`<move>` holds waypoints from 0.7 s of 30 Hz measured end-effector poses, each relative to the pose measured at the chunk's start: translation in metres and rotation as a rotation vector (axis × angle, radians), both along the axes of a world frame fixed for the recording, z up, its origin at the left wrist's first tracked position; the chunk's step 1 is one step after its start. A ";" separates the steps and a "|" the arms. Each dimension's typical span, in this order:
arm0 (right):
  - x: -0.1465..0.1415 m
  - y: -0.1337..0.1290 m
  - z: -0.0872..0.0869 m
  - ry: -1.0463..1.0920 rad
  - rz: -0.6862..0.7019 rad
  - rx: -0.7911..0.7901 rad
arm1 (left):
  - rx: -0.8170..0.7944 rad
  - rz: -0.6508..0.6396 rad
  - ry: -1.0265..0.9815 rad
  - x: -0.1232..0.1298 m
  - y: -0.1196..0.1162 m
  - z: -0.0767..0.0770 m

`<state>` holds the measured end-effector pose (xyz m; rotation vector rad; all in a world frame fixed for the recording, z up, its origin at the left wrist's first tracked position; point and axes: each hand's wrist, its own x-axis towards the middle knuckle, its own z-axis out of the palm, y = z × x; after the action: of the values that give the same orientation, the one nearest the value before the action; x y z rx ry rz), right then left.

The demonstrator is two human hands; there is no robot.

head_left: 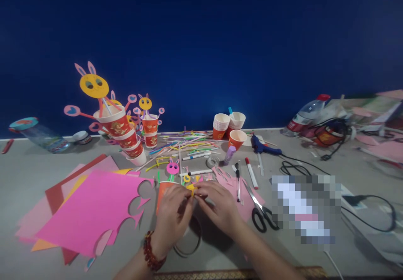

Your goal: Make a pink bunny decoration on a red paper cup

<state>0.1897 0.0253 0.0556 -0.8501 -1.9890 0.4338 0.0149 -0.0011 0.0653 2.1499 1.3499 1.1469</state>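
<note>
Both hands meet near the middle of the table, fingertips together on a small yellow paper piece (191, 187). My left hand (175, 213), with a red bead bracelet at its wrist, pinches the piece from the left. From the right, my right hand (220, 208) holds it between thumb and fingers. Just behind my left hand stands an orange paper cup (162, 189), partly hidden, with a pink round face with ears (173, 167) above it. Under the hands lies a tape-like ring (189, 252) on the table.
Pink paper sheets (85, 213) lie left, behind them stacked cups with yellow rabbit faces (94, 85). Coloured sticks (185, 143), markers and more cups (221, 124) are at the back. Right are scissors (260, 213), a blue glue gun (264, 147), cables and a bottle (307, 114).
</note>
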 end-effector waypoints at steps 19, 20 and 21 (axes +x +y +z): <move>-0.001 -0.003 0.001 -0.087 -0.035 0.110 | 0.046 -0.015 0.032 0.000 -0.002 0.001; 0.000 -0.002 0.000 -0.093 -0.036 0.099 | 0.047 -0.013 0.035 0.000 -0.002 0.001; 0.000 -0.002 0.000 -0.098 -0.038 0.092 | 0.048 -0.011 0.040 0.000 -0.002 0.001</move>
<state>0.1897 0.0230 0.0554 -0.8641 -2.0619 0.2815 0.0149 -0.0030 0.0659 2.2218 1.3391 1.1491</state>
